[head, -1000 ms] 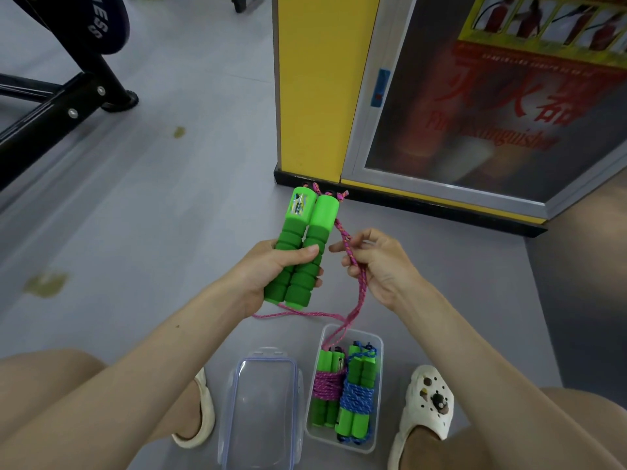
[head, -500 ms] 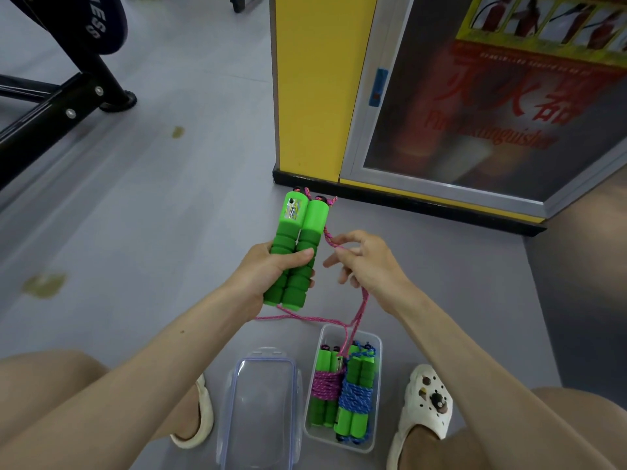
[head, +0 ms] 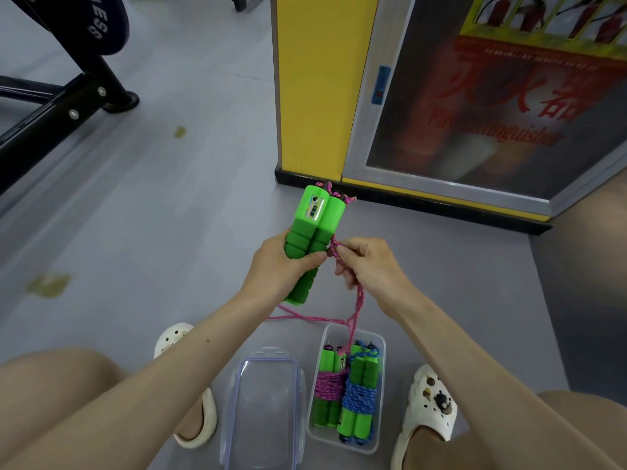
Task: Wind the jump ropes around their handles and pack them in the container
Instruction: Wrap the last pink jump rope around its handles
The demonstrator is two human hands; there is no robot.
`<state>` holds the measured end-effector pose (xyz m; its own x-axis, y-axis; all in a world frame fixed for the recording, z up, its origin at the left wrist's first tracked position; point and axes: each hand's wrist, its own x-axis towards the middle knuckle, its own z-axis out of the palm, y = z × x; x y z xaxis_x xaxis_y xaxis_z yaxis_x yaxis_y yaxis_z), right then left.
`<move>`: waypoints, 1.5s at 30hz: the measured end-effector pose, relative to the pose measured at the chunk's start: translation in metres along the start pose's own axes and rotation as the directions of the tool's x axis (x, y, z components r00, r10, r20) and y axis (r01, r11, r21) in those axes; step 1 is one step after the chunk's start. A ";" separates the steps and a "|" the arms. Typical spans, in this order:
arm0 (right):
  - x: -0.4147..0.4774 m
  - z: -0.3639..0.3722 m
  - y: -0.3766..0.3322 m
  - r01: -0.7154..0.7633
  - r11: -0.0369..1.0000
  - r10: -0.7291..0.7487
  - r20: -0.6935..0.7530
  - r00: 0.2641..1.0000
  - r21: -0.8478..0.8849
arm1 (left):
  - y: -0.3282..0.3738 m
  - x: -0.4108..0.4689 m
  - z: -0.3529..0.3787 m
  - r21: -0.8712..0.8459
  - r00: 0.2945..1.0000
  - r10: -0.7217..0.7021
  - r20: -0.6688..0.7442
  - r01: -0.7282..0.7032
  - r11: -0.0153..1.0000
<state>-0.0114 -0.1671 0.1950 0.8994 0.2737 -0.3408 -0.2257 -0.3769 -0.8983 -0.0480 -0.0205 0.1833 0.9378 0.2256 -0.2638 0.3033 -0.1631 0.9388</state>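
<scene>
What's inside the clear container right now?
The container holds two wound jump ropes side by side: a pink-roped bundle and a blue-roped bundle. Anything beneath them is covered.

Grey floor (head: 169, 215), two yellowish stains (head: 49, 284). Black metal frame (head: 51, 120) top left. Yellow pillar (head: 315, 79) beside glass-fronted fire extinguisher cabinet (head: 492, 113). White clogs (head: 431, 405) on both feet.

Paired green handles (head: 319, 217) near-upright, pink rope (head: 357, 308) trailing down to clear container (head: 369, 335).
</scene>
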 end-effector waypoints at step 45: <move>-0.002 -0.009 -0.001 -0.165 0.943 0.165 0.024 0.986 0.290 | 0.009 -0.013 0.001 -0.127 0.816 -0.251 0.520 0.365 0.923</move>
<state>-0.0094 -0.1751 0.1985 0.8404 0.2291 -0.4912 -0.4699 -0.1436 -0.8710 -0.0572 -0.0257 0.1944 0.7771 -0.2747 -0.5662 0.6003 0.0536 0.7980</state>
